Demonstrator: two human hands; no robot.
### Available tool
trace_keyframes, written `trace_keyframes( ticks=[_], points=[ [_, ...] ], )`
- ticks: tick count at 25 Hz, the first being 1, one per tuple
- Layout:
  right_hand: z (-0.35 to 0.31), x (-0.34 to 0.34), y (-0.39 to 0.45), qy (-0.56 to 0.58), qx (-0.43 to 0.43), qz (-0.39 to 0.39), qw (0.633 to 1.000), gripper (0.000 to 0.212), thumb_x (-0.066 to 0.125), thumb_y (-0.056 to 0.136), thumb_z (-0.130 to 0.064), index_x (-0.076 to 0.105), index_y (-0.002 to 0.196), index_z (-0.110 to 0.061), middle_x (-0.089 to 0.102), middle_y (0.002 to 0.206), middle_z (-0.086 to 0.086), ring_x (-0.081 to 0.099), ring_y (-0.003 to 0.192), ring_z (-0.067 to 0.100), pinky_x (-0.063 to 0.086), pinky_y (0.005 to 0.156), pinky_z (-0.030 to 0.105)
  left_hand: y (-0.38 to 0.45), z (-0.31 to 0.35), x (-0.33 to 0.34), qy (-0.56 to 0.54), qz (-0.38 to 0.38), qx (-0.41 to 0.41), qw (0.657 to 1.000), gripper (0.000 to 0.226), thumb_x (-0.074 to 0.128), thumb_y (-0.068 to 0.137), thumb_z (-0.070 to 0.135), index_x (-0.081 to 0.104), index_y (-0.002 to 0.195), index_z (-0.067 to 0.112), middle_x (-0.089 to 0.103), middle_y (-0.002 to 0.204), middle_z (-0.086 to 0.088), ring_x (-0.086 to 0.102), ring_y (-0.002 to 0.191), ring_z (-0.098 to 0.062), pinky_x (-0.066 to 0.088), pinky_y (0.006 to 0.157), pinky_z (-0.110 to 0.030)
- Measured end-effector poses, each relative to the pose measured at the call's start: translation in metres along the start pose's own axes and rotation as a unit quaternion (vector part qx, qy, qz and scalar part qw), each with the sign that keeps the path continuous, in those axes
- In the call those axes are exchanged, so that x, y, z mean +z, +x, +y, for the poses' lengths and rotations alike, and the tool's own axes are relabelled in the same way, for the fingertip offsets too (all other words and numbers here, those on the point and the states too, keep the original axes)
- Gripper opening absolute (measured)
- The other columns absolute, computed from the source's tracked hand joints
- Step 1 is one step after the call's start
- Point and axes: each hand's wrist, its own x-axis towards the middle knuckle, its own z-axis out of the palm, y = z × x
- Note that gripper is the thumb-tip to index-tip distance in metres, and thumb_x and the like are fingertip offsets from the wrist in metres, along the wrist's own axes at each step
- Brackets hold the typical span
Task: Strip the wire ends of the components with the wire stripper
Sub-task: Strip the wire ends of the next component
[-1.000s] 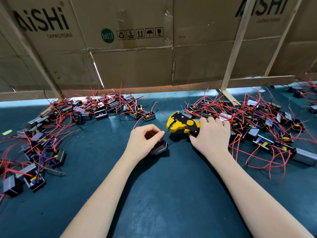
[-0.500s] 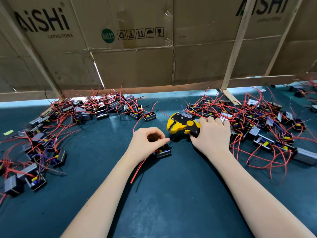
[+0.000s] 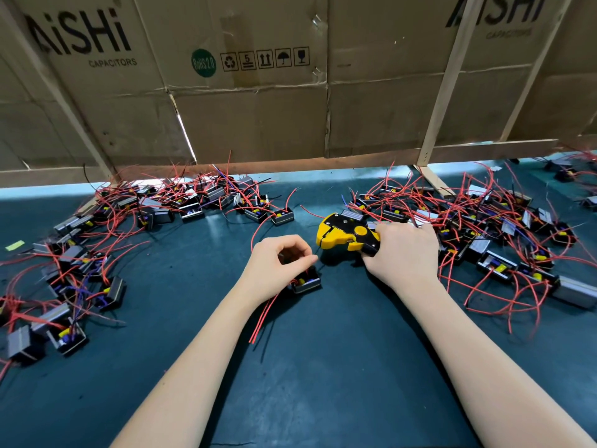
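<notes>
We're mid-strip at centre frame: our right hand (image 3: 403,253) is wrapped round the handles of the yellow-and-black plastic wire stripper (image 3: 347,236), whose head points left toward our left hand (image 3: 277,266). The left hand's thumb and forefinger are pressed together in a pinch just beside the stripper's nose, apparently on a thin dark wire end (image 3: 318,252); it's too fine to confirm contact. Just below that hand sits the small black open-topped box component with yellow part inside (image 3: 305,282), its loose red leads (image 3: 265,315) trailing toward lower centre on the dark teal bench mat (image 3: 323,367). Whether the stripper's handles are squeezed fully, we can't tell. To do this step well: feed the wire end straight into the stripper's mouth, keep only the tip in so we don't bare too much, hold the lead taut and in line with the tool, then squeeze in one clean stroke. Keep the component pinned or low so it doesn't swing and twist the lead. Heap of similar components with red wires at left (image 3: 97,253), another heap at right (image 3: 484,237); which is done we can't judge. Brown cardboard panels (image 3: 258,108) fill the upper frame.
</notes>
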Motion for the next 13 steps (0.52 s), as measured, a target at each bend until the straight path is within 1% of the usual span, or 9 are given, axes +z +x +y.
trace_keyframes(
  ticks=[2,4,6,8,9,10,11,12,13],
  points=[
    [0.0005,-0.0010,0.0010,-0.002,0.010,-0.005,1.000,0.036,0.060,0.078,-0.060,0.061,0.082,-0.025,0.066,0.082,-0.001,0.065,0.085,0.023,0.036,0.074,0.033,0.0001,-0.0004,-0.0009,-0.003,0.000,0.007,1.000,0.013,0.074,0.086,0.018,0.067,0.074,0.016,0.064,0.063,0.009,0.056,0.058,-0.004,0.046,0.063,-0.017],
    [0.0005,-0.0024,0.0016,0.005,0.032,-0.001,0.999,0.044,0.057,0.079,-0.065,0.064,0.082,-0.022,0.064,0.080,0.001,0.065,0.080,0.025,0.032,0.062,0.028,0.0006,0.0003,-0.0022,0.005,0.007,0.014,1.000,0.014,0.074,0.085,0.019,0.067,0.074,0.018,0.063,0.062,0.010,0.053,0.055,-0.002,0.043,0.060,-0.015],
    [-0.0002,-0.0013,0.0000,0.026,0.030,0.020,0.999,0.044,0.058,0.078,-0.063,0.064,0.082,-0.019,0.064,0.081,0.002,0.064,0.081,0.028,0.033,0.064,0.031,0.0011,-0.0021,-0.0025,0.027,0.021,0.015,0.999,0.014,0.075,0.085,0.020,0.066,0.073,0.019,0.061,0.061,0.013,0.047,0.051,-0.001,0.039,0.057,-0.015],
    [0.0006,-0.0001,-0.0004,0.057,0.026,0.070,0.996,0.042,0.065,0.076,-0.055,0.062,0.087,-0.015,0.066,0.087,0.005,0.062,0.087,0.030,0.034,0.076,0.038,0.0002,-0.0012,-0.0007,0.031,0.030,0.017,0.999,0.010,0.072,0.086,0.018,0.067,0.079,0.020,0.065,0.069,0.012,0.050,0.053,-0.003,0.041,0.060,-0.018],
    [0.0017,-0.0002,-0.0004,0.077,0.035,0.089,0.992,0.042,0.067,0.075,-0.053,0.061,0.089,-0.013,0.065,0.089,0.007,0.061,0.088,0.031,0.033,0.078,0.039,-0.0008,0.0006,0.0013,-0.008,0.014,0.024,1.000,0.007,0.069,0.089,0.014,0.067,0.090,0.021,0.069,0.080,0.011,0.057,0.059,-0.005,0.045,0.063,-0.021],
    [0.0030,-0.0005,0.0000,0.098,0.050,0.098,0.989,0.043,0.066,0.076,-0.053,0.060,0.088,-0.013,0.065,0.089,0.007,0.060,0.088,0.032,0.032,0.078,0.040,-0.0015,0.0034,0.0036,-0.068,-0.018,0.025,0.997,0.020,0.065,0.092,0.009,0.064,0.108,0.022,0.071,0.098,0.010,0.066,0.069,-0.008,0.050,0.067,-0.025],
    [0.0041,-0.0009,0.0006,0.118,0.064,0.104,0.985,0.042,0.066,0.077,-0.053,0.059,0.086,-0.012,0.064,0.087,0.007,0.060,0.087,0.032,0.031,0.076,0.039,-0.0023,0.0058,0.0054,-0.142,-0.050,0.023,0.988,0.039,0.062,0.094,0.006,0.054,0.128,0.024,0.068,0.118,0.007,0.071,0.085,-0.012,0.054,0.074,-0.028],
    [0.0051,-0.0012,0.0009,0.136,0.076,0.114,0.981,0.042,0.065,0.077,-0.053,0.057,0.082,-0.013,0.063,0.085,0.007,0.059,0.084,0.033,0.030,0.073,0.038,-0.0019,0.0066,0.0062,-0.176,-0.057,0.024,0.983,0.055,0.060,0.095,0.005,0.040,0.142,0.025,0.061,0.133,0.003,0.070,0.101,-0.016,0.055,0.085,-0.030],
    [0.0060,-0.0018,0.0011,0.153,0.088,0.127,0.976,0.040,0.066,0.077,-0.053,0.053,0.078,-0.014,0.062,0.082,0.007,0.059,0.082,0.033,0.029,0.072,0.037,-0.0001,0.0053,0.0054,-0.162,-0.031,0.029,0.986,0.065,0.061,0.094,0.006,0.031,0.148,0.025,0.056,0.138,0.001,0.065,0.112,-0.014,0.051,0.094,-0.029]
  ],
)
